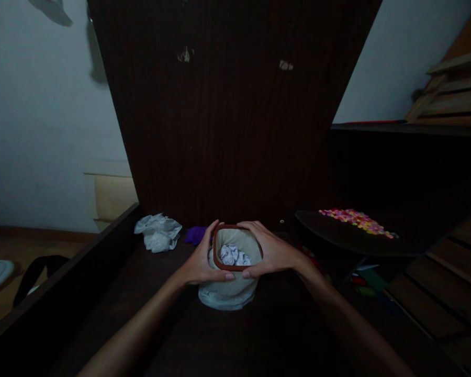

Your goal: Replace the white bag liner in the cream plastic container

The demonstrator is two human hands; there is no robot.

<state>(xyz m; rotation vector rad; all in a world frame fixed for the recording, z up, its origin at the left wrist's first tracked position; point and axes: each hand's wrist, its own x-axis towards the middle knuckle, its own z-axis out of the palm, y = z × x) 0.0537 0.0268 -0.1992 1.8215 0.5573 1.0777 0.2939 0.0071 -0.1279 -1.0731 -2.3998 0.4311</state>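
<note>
A small bin (217,246) with a brown square rim stands on the dark wooden surface, a whitish plastic bag (227,294) lining it and hanging over its outside. Crumpled paper (233,255) lies inside. My left hand (202,262) grips the rim from the left, thumb along the near edge. From the right, my right hand (272,251) holds the same rim, its thumb close to the other thumb. Both hands are closed round the rim. The far side of the bin is partly hidden by my fingers.
A crumpled translucent plastic bag (159,233) lies left of the bin, and a purple item (195,235) lies just behind it. At right, a dark shelf (329,230) bears many small colourful pieces (359,220). A tall dark wooden panel (227,115) rises behind.
</note>
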